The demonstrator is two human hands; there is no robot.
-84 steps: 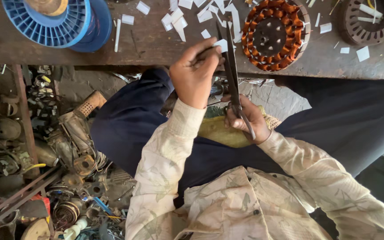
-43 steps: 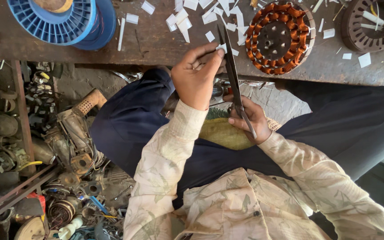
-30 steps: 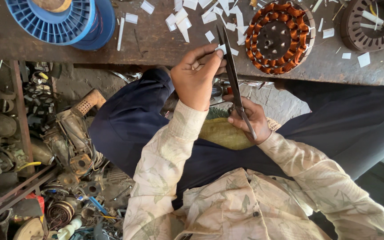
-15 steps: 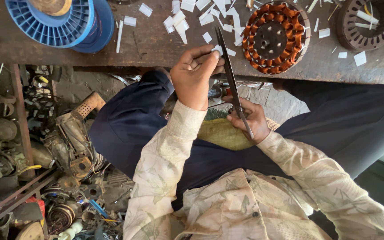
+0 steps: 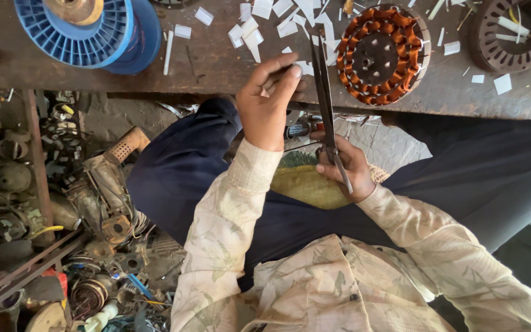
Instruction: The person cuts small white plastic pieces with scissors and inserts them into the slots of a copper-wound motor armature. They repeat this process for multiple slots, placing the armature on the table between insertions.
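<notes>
Now scissors (image 5: 326,98) pt twd bench (image 5: 216,61)

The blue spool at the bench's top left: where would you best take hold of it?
Probably from above, gripping the rim of the blue spool by its wide ribbed flange. It lies flat on the bench with that flange facing up and open space around it, away from both hands.
</notes>
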